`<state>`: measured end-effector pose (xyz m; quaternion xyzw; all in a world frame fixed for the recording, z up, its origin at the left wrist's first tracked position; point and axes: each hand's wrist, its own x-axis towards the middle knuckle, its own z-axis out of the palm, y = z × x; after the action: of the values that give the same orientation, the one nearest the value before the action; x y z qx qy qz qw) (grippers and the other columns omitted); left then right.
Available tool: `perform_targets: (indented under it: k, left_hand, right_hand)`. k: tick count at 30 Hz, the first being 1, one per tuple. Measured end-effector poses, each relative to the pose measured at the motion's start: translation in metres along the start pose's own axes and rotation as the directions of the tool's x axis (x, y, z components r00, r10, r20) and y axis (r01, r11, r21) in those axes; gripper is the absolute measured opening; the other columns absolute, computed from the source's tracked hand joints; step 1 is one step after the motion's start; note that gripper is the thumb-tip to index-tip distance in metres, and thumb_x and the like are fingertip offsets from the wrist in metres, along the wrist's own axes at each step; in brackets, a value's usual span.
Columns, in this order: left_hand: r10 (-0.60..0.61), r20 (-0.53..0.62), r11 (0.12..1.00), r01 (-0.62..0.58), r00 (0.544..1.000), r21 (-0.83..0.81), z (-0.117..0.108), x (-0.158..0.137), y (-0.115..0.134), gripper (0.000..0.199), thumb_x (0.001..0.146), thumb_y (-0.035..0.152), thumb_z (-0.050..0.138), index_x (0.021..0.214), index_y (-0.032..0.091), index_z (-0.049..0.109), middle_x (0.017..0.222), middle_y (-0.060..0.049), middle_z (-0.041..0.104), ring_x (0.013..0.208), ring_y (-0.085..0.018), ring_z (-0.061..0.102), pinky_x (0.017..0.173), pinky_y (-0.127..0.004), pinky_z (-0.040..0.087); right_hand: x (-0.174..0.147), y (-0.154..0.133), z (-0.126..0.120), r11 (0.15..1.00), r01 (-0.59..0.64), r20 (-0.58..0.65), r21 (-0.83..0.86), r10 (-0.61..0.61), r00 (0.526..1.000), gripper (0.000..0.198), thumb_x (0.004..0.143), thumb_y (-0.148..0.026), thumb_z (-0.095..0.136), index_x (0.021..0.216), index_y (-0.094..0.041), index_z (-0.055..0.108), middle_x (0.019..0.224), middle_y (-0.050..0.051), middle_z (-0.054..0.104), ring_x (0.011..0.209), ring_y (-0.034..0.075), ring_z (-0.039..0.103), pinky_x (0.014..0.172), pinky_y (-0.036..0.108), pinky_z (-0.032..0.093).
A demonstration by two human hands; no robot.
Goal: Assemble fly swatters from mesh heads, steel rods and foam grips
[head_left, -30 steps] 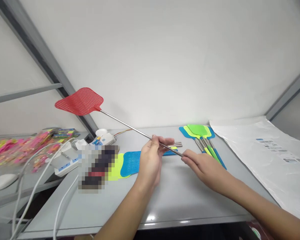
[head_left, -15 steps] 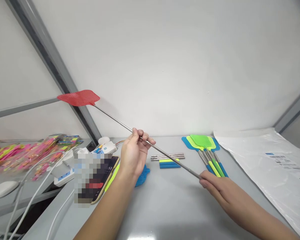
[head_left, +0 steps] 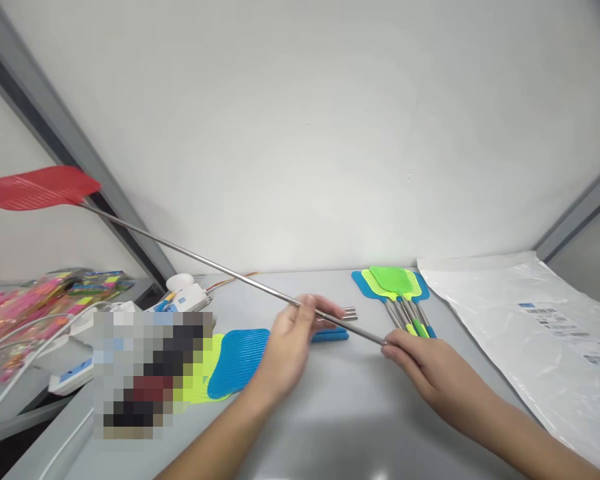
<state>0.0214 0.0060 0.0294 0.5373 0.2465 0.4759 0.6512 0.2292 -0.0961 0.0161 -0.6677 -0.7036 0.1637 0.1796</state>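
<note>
Red swatter [head_left: 145, 232] farther left than in the earlier frame: its paddle [head_left: 37, 189] now runs off the left edge of our view, and our hands have drawn closer together along the metal shaft [head_left: 245, 278]. We hold it up above the grey table [head_left: 350, 413], aslant, paddle high on the left, shaft dropping to its lower end on the right.

Left hand [head_left: 287, 347]: thumb and fingers pinching the shaft a little short of that end, fingers passing behind it, tips toward the right. Right hand [head_left: 425, 367]: thumb and forefinger pinching the lower end; we cannot tell how the other fingers sit, hidden beneath.

Beside our left wrist, a blue paddle [head_left: 243, 360] overlapping a yellow paddle [head_left: 200, 390], both on the table. Just past the left hand, partly covered by it: blue tubes [head_left: 333, 335] and metal rods [head_left: 351, 313].

Beyond the right hand we note a fanned stack of swatters [head_left: 393, 281], green uppermost. Right of it, a labelled white plastic mailer [head_left: 505, 333]. Far left, bright pink packets [head_left: 35, 307] and a white power strip [head_left: 75, 377].
</note>
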Motion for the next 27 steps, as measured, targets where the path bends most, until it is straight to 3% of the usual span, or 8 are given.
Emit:
perform_targets:
  k: [3, 8, 13, 18, 23, 27]
  left_hand:
    - [-0.007, 0.008, 0.997, 0.006, 1.0, 0.073, 0.009, -0.009, -0.008, 0.038, 0.095, 0.042, 0.043, 0.087, 0.015, 0.068, 0.093, -0.012, 0.07, 0.095, -0.024, 0.064, 0.091, -0.039, 0.047]
    - [0.045, -0.086, 0.999, -0.047, 0.995, -0.027, 0.001, -0.004, 0.001, 0.033, 0.094, 0.04, 0.046, 0.081, 0.016, 0.064, 0.087, -0.009, 0.07, 0.087, -0.024, 0.065, 0.087, -0.04, 0.048]
    - [0.016, -0.071, 1.0, -0.016, 0.997, -0.001, 0.004, -0.007, -0.003, 0.032, 0.093, 0.041, 0.048, 0.083, 0.016, 0.066, 0.085, -0.009, 0.07, 0.086, -0.024, 0.065, 0.087, -0.04, 0.048]
    - [0.024, -0.079, 0.999, -0.027, 0.997, -0.04, 0.005, -0.005, -0.002, 0.03, 0.092, 0.041, 0.051, 0.081, 0.016, 0.065, 0.082, -0.008, 0.068, 0.083, -0.023, 0.066, 0.084, -0.039, 0.05]
    - [0.097, -0.212, 0.986, -0.123, 0.972, -0.11, -0.004, 0.006, 0.003, 0.031, 0.091, 0.044, 0.052, 0.083, 0.017, 0.065, 0.081, -0.004, 0.067, 0.08, -0.019, 0.066, 0.083, -0.036, 0.051]
    - [0.074, -0.154, 0.991, -0.09, 0.985, -0.101, -0.001, 0.002, -0.002, 0.033, 0.09, 0.046, 0.054, 0.083, 0.015, 0.066, 0.085, -0.007, 0.07, 0.086, -0.021, 0.067, 0.087, -0.038, 0.05]
  right_hand:
    - [0.004, 0.002, 0.003, 0.998, 0.008, 0.01, -0.066, -0.007, 1.0, 0.032, 0.1, -0.04, 0.027, 0.087, -0.024, 0.051, 0.072, 0.0, 0.063, 0.063, 0.019, 0.06, 0.055, 0.027, 0.035]
    - [-0.009, 0.015, 0.004, 0.997, 0.038, 0.029, -0.068, -0.036, 0.999, 0.032, 0.101, -0.037, 0.025, 0.086, -0.024, 0.049, 0.07, 0.001, 0.062, 0.06, 0.018, 0.059, 0.054, 0.026, 0.034]
    - [-0.027, 0.018, 0.002, 0.998, -0.042, 0.044, -0.038, 0.044, 0.998, 0.032, 0.101, -0.039, 0.026, 0.084, -0.025, 0.049, 0.067, 0.0, 0.062, 0.059, 0.018, 0.06, 0.053, 0.025, 0.035]
    - [-0.035, 0.022, 0.006, 0.997, -0.064, -0.02, -0.048, 0.063, 0.998, 0.031, 0.1, -0.04, 0.03, 0.084, -0.025, 0.052, 0.066, 0.0, 0.063, 0.058, 0.019, 0.061, 0.053, 0.026, 0.036]
    - [-0.043, 0.029, 0.006, 0.993, -0.118, -0.123, 0.001, 0.117, 0.985, 0.03, 0.099, -0.04, 0.033, 0.09, -0.025, 0.058, 0.074, 0.002, 0.067, 0.066, 0.021, 0.065, 0.056, 0.027, 0.041]
    - [-0.05, 0.026, 0.009, 0.994, -0.108, -0.149, 0.013, 0.109, 0.983, 0.03, 0.099, -0.038, 0.032, 0.092, -0.025, 0.058, 0.074, 0.002, 0.066, 0.067, 0.02, 0.064, 0.058, 0.028, 0.041]
